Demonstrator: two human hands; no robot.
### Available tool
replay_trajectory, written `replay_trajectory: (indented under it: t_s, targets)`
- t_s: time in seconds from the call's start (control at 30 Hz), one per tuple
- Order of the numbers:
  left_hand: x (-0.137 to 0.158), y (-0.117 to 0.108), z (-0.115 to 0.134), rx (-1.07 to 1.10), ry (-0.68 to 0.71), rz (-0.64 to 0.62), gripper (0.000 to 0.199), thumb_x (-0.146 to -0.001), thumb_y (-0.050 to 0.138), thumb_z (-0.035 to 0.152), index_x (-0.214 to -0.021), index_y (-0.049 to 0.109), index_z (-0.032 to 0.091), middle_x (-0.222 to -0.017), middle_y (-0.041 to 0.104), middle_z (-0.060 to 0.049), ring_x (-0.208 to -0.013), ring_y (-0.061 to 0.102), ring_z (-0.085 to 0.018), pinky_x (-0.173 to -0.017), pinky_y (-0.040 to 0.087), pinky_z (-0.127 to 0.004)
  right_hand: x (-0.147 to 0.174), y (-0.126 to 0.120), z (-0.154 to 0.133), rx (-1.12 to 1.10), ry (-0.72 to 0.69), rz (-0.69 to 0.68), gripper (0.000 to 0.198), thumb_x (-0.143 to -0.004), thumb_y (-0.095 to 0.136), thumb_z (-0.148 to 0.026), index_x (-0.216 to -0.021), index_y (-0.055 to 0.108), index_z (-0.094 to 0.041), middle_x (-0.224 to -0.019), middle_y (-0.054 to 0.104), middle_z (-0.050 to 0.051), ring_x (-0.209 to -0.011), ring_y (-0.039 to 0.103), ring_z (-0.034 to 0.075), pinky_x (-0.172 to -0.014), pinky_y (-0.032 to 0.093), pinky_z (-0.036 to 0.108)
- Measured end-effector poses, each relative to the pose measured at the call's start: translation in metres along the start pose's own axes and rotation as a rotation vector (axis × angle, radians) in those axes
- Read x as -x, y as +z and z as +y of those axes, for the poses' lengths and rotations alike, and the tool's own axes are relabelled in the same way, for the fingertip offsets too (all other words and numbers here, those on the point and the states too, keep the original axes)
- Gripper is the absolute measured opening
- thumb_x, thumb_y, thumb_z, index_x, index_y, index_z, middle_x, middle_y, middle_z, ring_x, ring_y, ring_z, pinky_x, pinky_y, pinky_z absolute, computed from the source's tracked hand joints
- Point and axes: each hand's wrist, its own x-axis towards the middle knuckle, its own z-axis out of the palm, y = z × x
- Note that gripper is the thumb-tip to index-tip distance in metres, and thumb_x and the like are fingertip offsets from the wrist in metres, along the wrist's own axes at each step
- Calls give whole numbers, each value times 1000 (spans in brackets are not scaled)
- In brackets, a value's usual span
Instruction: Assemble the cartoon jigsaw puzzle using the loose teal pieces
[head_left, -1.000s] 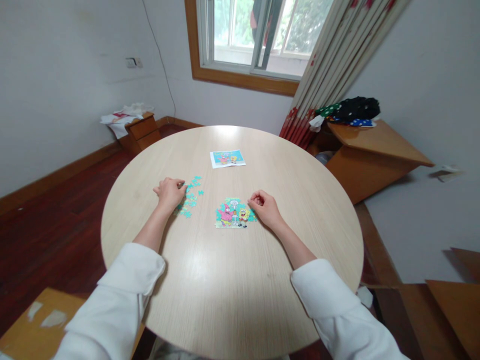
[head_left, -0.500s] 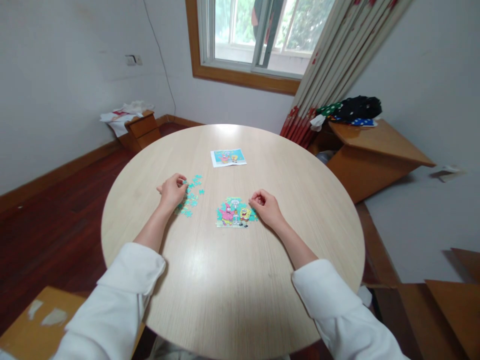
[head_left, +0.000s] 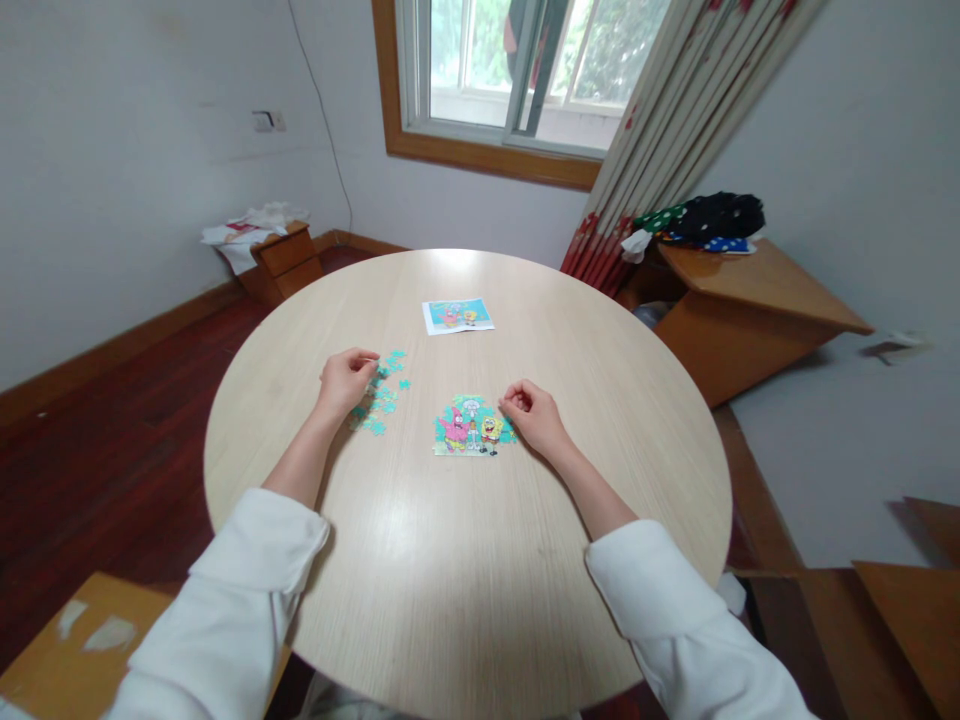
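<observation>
A partly joined jigsaw puzzle (head_left: 471, 428) with pink and yellow cartoon figures lies on the round table (head_left: 450, 570). At its upper right edge rests my right hand (head_left: 531, 412), fingers curled and pinched; anything between the fingertips is hidden. Loose turquoise puzzle pieces (head_left: 384, 397) are scattered to the left of the puzzle. Over the left side of these pieces is my left hand (head_left: 349, 380), its thumb and fingers drawn together near the pile. Whether a piece sits in that pinch is too small to make out.
A printed picture sheet (head_left: 458, 316) with the same figures lies beyond the puzzle. Behind the table are a window (head_left: 517, 70) and a curtain (head_left: 675, 130). A wooden cabinet (head_left: 757, 300) topped with cloths stands at right, a small drawer unit (head_left: 289, 262) at back left.
My left hand has shifted slightly right, its fingers reaching further over the loose pieces, and its thumb has tucked in. My right hand stays at the puzzle's edge.
</observation>
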Motion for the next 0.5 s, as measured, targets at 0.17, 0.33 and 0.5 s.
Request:
replay_trajectory:
  t_s: [0.17,0.33,0.5]
  targets:
    - [5,-1,9,165,36,-34,21,-68,58,27,-81,68,13,-77,70,-8,-73,65,-20,-67,49,-30,0,-1,1,4,-6,0,15,-64,60,-33,-66,52,-20,-56,44,-5,-52,39,11,-52,32,26]
    - [20,6,26,191,103,-90,15,-69,61,24,-78,70,15,-79,70,-6,-78,65,-19,-74,50,-30,-1,0,3,17,-16,-2,14,-65,59,-32,-66,52,-20,-56,44,-5,-52,39,11,-52,33,26]
    - [37,29,37,68,177,-257,16,-72,58,23,-77,72,16,-76,71,-6,-71,63,-19,-70,48,-32,-1,2,4,24,-23,-1,13,-66,59,-31,-67,52,-20,-56,45,-5,-52,39,11,-51,33,25]
